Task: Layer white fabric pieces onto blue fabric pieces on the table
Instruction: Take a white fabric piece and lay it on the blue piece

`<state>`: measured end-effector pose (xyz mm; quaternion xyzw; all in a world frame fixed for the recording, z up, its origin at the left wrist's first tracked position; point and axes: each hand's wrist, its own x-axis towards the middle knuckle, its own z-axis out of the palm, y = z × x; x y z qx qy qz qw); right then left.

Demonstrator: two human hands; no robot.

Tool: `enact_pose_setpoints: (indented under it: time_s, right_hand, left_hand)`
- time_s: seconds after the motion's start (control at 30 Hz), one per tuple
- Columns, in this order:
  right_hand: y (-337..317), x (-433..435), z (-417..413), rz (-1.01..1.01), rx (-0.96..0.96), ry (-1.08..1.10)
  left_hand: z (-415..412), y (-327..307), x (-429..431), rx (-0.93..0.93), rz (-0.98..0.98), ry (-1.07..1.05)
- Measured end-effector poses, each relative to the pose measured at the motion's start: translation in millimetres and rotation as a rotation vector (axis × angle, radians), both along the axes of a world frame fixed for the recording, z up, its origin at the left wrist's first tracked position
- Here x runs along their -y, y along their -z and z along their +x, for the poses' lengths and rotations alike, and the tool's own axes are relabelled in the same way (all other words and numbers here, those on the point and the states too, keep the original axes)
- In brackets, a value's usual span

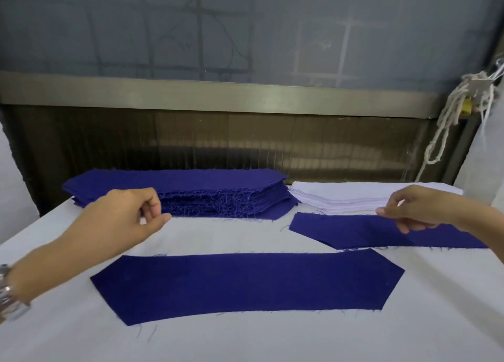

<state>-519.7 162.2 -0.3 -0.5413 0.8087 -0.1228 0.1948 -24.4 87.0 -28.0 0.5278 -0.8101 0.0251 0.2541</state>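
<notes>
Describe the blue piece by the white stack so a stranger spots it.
Find the white stack at the table's far right. Just before it lies one blue piece. The other single piece lies nearer, central; the blue stack is thick.

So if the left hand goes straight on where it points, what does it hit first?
Probably the frayed front of the blue stack, just beyond the left hand; depth is unclear.
</notes>
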Motion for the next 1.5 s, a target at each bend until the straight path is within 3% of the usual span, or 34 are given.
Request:
enact_pose_setpoints:
  time_s: [0.23,0.43,0.67,0.83,1.1,1.27,1.5]
  right_hand:
    - [6,23,-55,-0.405,0.036,0.295]
    - [29,34,-117,-0.560,0.016,0.488]
    - [46,49,-171,-0.526,-0.154,0.605]
    - [47,57,-199,-0.487,-0.133,0.655]
    - [50,69,-217,-0.407,-0.175,0.611]
    - [54,71,-222,-0.434,-0.212,0.630]
    - [55,73,-221,-0.502,-0.267,0.640]
  left_hand:
    - [-103,-14,13,0.063,-0.196,0.230]
    - [-187,-13,51,0.160,-0.298,0.391]
    - [-253,1,83,0.397,-0.368,0.454]
    - [-283,-2,98,0.495,-0.376,0.464]
    - [-302,4,119,0.432,-0.253,0.463]
    - [-307,2,127,0.327,-0.101,0.458]
    - [-310,-4,137,0.316,0.013,0.436]
